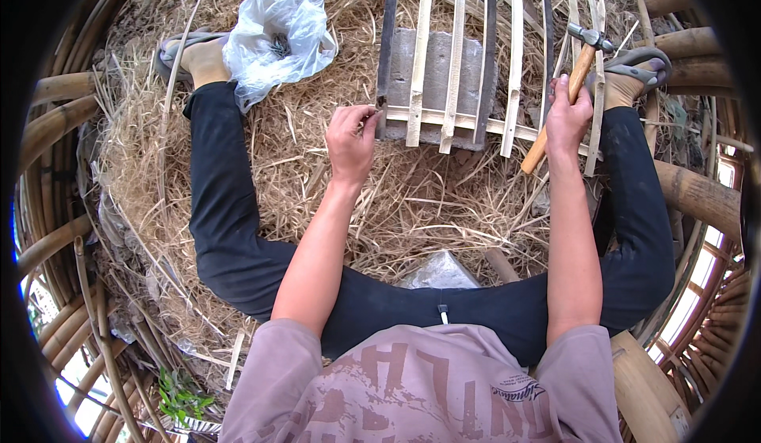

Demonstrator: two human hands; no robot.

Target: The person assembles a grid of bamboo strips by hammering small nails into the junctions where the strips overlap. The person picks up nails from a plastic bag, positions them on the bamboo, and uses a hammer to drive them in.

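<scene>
My right hand (pixel 567 116) grips the wooden handle of a hammer (pixel 577 69), whose metal head is raised above the slats at the upper right. My left hand (pixel 351 136) pinches something small, too small to tell, at the left end of a bamboo cross slat (pixel 468 122). That slat lies across several upright bamboo slats (pixel 458 39) forming a lattice. The lattice rests on a grey block (pixel 434 78) between my spread legs.
A white plastic bag (pixel 277 35) lies by my left foot in a sandal (pixel 190 55). Dry straw (pixel 396 197) covers the ground. Thick bamboo poles (pixel 697 193) ring the spot on both sides. A small clear bag (pixel 440 273) sits near my lap.
</scene>
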